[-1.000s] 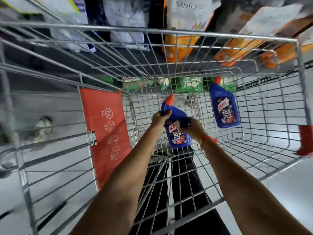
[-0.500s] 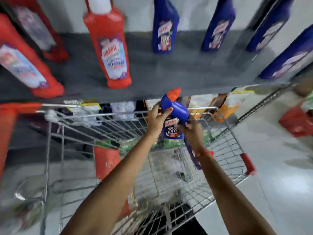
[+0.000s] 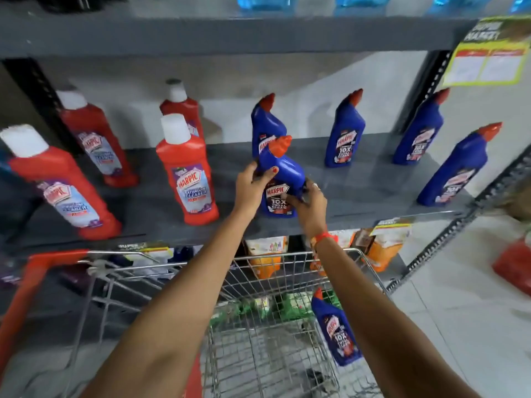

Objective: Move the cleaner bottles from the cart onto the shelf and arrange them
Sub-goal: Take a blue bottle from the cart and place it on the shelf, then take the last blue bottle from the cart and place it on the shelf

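Observation:
I hold a blue Harpic cleaner bottle (image 3: 283, 179) with an orange cap in both hands, upright at the front of the grey shelf (image 3: 359, 196). My left hand (image 3: 251, 188) grips its left side and shoulder. My right hand (image 3: 309, 205) grips its lower right side. Whether its base touches the shelf board is hidden by my hands. Another blue bottle (image 3: 336, 331) lies in the wire cart (image 3: 258, 326) below. Several blue bottles, such as one (image 3: 344, 133) at the back, stand on the shelf to the right.
Several red Harpic bottles with white caps, one (image 3: 186, 173) close to my left hand, stand on the shelf's left half. An upper shelf (image 3: 230, 33) hangs overhead. Orange refill pouches (image 3: 267, 259) sit on the lower shelf behind the cart. The cart's red handle (image 3: 28, 282) is at left.
Both hands lifted the blue bottle out of the cart and up to the front of the shelf. My view tilted up from the cart to the shelf.

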The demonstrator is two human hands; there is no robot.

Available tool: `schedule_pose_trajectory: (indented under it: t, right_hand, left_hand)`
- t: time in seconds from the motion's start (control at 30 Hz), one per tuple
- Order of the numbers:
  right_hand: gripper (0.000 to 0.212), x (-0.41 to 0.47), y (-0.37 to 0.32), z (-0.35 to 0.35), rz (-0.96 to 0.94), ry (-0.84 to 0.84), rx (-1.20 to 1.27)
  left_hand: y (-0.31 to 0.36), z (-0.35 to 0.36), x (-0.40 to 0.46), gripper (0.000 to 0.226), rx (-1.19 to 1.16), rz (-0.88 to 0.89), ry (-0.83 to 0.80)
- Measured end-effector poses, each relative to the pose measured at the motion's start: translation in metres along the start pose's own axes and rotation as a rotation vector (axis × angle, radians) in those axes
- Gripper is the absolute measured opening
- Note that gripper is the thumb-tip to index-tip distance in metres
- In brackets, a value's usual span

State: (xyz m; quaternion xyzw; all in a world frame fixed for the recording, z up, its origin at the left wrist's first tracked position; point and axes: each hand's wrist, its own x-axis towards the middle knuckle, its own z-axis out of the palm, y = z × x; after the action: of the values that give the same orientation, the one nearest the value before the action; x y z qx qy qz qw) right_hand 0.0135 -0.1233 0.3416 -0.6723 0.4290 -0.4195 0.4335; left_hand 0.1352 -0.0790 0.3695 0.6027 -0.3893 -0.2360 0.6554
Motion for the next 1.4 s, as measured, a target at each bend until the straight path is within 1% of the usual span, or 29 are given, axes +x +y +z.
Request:
schedule_pose_trajectory:
  t: [0.13,0.3,0.43,0.5,0.57,0.6,0.67,0.73,0.77,0.8,0.83,0.87,0.9,0.97,1.0,1.03,1.07,1.1,1.17,1.2,1.27,1.3,1.33,1.4]
  right_hand:
    - [0.046,0.020,0.003,0.004,0.015,-0.044,0.012]
    - [0.046,0.034,0.009,0.006,-0.030,-0.091,-0.018]
    - [0.052,0.033,0.017,0.006,-0.005,-0.130,-0.001]
    - [0.056,0.022,0.025,-0.001,0.046,-0.063,0.119]
    - [0.045,-0.002,0.040,-0.015,0.117,0.057,0.264]
    - [0.037,-0.018,0.049,-0.023,0.131,0.127,0.265]
    - [0.023,-0.046,0.081,-0.037,0.109,0.242,0.156]
    - [0.022,-0.068,0.128,-0.048,0.183,0.275,0.067]
    - [0.026,-0.078,0.154,-0.055,0.244,0.245,0.005]
    - [0.031,-0.087,0.177,-0.064,0.344,0.178,-0.074]
    - [0.035,-0.095,0.202,-0.071,0.483,0.075,-0.146]
    - [0.040,-0.103,0.224,-0.078,0.625,-0.046,-0.227]
    - [0.043,-0.109,0.246,-0.084,0.678,-0.134,-0.340]
    - [0.052,-0.117,0.282,-0.091,0.724,-0.285,-0.556]
    - [0.054,-0.122,0.295,-0.094,0.768,-0.357,-0.632]
    - [0.051,-0.124,0.308,-0.095,0.801,-0.421,-0.679]
    - [0.048,-0.131,0.318,-0.098,0.825,-0.468,-0.699]
    - [0.045,-0.134,0.329,-0.098,0.839,-0.496,-0.712]
    - [0.044,-0.146,0.347,-0.098,0.839,-0.530,-0.718]
    - [0.045,-0.150,0.354,-0.097,0.827,-0.534,-0.728]
    - [0.042,-0.153,0.366,-0.092,0.789,-0.526,-0.780]
    - [0.042,-0.154,0.368,-0.091,0.791,-0.531,-0.791]
    - [0.042,-0.153,0.370,-0.090,0.794,-0.557,-0.797]
    - [0.042,-0.151,0.376,-0.091,0.809,-0.619,-0.795]
  left_hand:
    - [-0.003,0.005,0.019,0.026,0.052,0.002,0.041]
    - [-0.008,0.009,0.023,0.030,0.063,0.023,0.099]
    - [-0.011,0.014,0.012,0.039,0.093,0.067,0.194]
    - [-0.019,0.018,-0.003,0.044,0.124,0.114,0.308]
    - [-0.035,0.023,-0.025,0.039,0.196,0.198,0.415]
    - [-0.048,0.027,-0.038,0.035,0.238,0.219,0.445]
    - [-0.077,0.036,-0.065,0.028,0.307,0.190,0.465]
    - [-0.111,0.048,-0.094,0.024,0.340,0.091,0.449]
    - [-0.130,0.054,-0.109,0.024,0.349,0.030,0.430]
    - [-0.150,0.059,-0.121,0.024,0.359,-0.037,0.416]
    - [-0.171,0.065,-0.133,0.023,0.365,-0.120,0.400]
    - [-0.194,0.072,-0.146,0.022,0.362,-0.228,0.371]
    - [-0.215,0.080,-0.159,0.019,0.337,-0.354,0.322]
    - [-0.248,0.097,-0.178,0.008,0.232,-0.683,0.177]
    - [-0.265,0.108,-0.187,0.011,0.173,-0.860,0.100]
    - [-0.280,0.117,-0.195,0.020,0.135,-1.009,0.038]
    - [-0.293,0.125,-0.201,0.031,0.108,-1.121,-0.011]
    - [-0.305,0.134,-0.206,0.039,0.084,-1.195,-0.040]
    - [-0.321,0.150,-0.213,0.044,0.032,-1.277,-0.059]
    - [-0.328,0.157,-0.217,0.041,-0.014,-1.301,-0.064]
    - [-0.338,0.170,-0.221,0.023,-0.134,-1.323,-0.075]
    - [-0.345,0.174,-0.223,0.018,-0.161,-1.325,-0.067]
    - [-0.350,0.175,-0.223,0.018,-0.172,-1.322,-0.048]
    - [-0.359,0.174,-0.224,0.020,-0.143,-1.329,-0.061]
